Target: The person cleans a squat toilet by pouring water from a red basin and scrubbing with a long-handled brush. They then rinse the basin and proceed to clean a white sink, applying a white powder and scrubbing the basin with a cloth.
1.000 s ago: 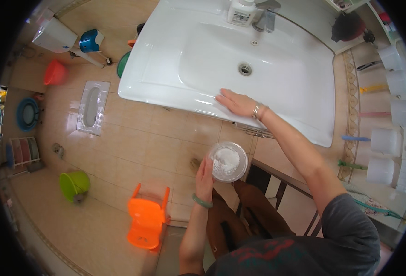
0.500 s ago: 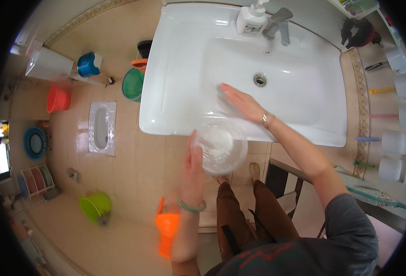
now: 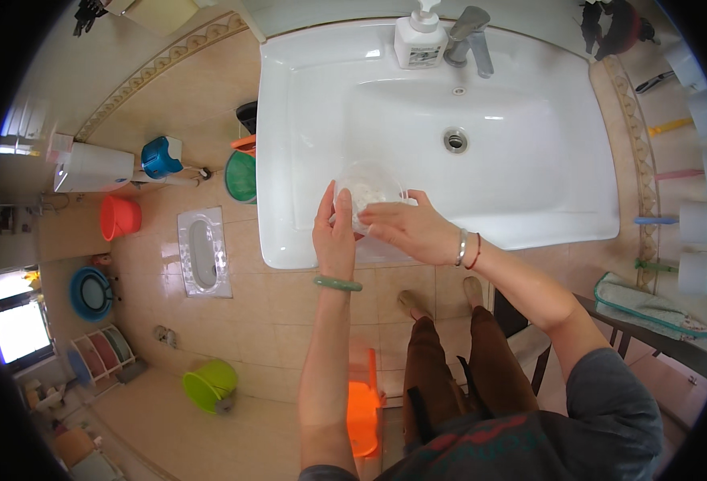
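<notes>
A clear round bowl (image 3: 377,171) with something whitish in it hangs over the front edge of the white washbasin (image 3: 305,232). My left hand (image 3: 337,236) grips the bowl's left side, thumb at the rim and the other fingers around its outside. Across the bowl's near side reaches my right hand (image 3: 418,231), its fingers stretched out flat over the opening. Whether those fingertips touch the contents I cannot make out, nor what the whitish stuff is. A green bangle (image 3: 337,284) circles the left wrist.
Behind the basin's bowl stand a white pump bottle (image 3: 420,40) and a grey tap (image 3: 470,40); the drain (image 3: 455,140) lies below the tap. On the floor are an orange dustpan-like item (image 3: 362,417), a lime bucket (image 3: 209,386) and a squat toilet (image 3: 204,252). Toothbrushes line the right wall.
The bowl has moved up and away from me, over the basin's front edge. My right hand has come back from the basin to the bowl. The view has shifted.
</notes>
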Available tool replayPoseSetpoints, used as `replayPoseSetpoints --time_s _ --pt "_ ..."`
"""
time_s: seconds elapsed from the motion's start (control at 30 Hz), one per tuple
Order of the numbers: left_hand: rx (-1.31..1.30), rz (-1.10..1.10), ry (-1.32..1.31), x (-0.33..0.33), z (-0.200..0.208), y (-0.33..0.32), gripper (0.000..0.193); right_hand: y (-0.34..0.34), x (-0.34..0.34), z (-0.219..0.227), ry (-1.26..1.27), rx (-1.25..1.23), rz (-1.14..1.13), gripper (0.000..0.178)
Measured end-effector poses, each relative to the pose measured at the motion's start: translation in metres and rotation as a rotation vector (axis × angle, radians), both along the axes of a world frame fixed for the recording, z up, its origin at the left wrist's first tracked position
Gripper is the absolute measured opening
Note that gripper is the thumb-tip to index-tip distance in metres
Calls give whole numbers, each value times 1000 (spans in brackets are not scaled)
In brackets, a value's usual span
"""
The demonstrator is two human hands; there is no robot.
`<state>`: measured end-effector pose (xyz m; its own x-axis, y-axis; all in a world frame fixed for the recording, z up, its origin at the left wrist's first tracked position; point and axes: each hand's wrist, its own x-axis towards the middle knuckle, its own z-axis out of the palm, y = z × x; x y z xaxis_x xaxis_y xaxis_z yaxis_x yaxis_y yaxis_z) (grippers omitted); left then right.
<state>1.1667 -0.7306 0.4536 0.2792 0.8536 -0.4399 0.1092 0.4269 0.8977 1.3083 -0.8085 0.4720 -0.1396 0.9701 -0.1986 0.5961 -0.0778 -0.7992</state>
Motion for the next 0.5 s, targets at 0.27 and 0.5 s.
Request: replayPoseSetpoints --time_s 0.27,0.5 --pt "-6 69 -62 -34 -3 21 48 59 20 -109 177 44 -410 61" --pt "-35 20 -129 -38 15 15 48 126 43 -154 -252 -54 -621 74"
